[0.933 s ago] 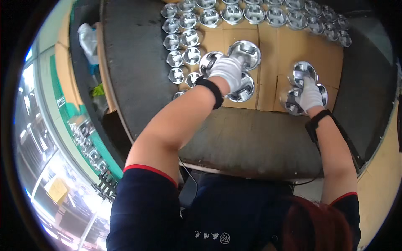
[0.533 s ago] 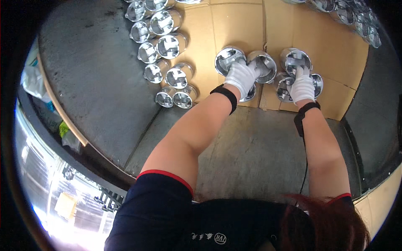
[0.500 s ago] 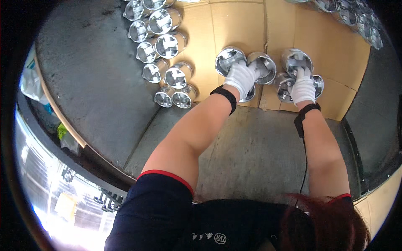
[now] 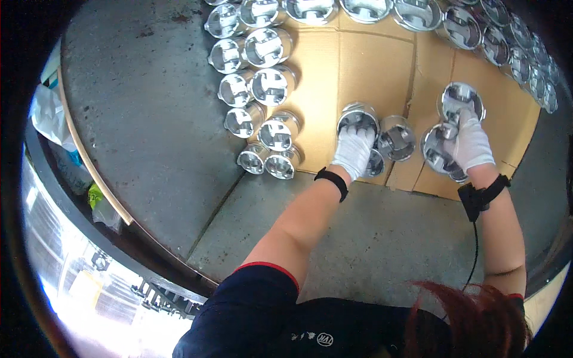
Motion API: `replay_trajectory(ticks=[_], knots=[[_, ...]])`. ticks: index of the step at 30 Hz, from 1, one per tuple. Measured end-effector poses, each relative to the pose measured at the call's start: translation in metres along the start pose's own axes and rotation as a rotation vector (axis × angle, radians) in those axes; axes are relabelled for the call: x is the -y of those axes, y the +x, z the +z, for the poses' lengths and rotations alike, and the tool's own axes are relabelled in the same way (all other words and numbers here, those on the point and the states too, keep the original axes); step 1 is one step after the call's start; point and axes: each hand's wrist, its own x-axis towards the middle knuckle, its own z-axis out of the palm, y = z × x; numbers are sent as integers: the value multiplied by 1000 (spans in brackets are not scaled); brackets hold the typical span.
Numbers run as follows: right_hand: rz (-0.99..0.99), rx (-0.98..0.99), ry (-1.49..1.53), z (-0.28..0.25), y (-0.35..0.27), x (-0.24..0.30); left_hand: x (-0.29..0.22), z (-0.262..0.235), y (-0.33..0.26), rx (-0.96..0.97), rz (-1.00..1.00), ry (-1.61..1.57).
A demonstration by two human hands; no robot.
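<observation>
Clearly heavy, stiff and slick, the metal pistons (image 4: 396, 137) want gripping round their sides; both gloved hands, left (image 4: 353, 150) and right (image 4: 468, 143), clasp one on the cardboard (image 4: 370, 71).

1. Between my left hand (image 4: 353, 150) and the two columns of shiny metal cups (image 4: 262, 89) to its left lies a bare strip of cardboard (image 4: 364, 65), wide enough to pass.
2. Far ahead, a row of cups (image 4: 418, 15) blocks the cardboard's far edge.
3. Between my hands, a cup (image 4: 397, 137) fills the gap.
4. Near me, the grey tabletop (image 4: 382, 238) is open.
5. Right of my right hand (image 4: 471, 143), cups (image 4: 531, 65) curve along the edge.
</observation>
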Motion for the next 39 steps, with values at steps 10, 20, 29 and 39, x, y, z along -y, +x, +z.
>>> replay_trajectory(ticks=[10,20,29,39], knots=[[-301,-341,21,46,82,88,96,-100,51,-123,135,279],[-183,-260,213,89,98,168,151,-123,95,-108,68,385],[-257,-292,228,87,98,163,132,-119,70,-390,193,216],[191,-637,728,179,-72,-79,68,-68,53,-201,251,251]])
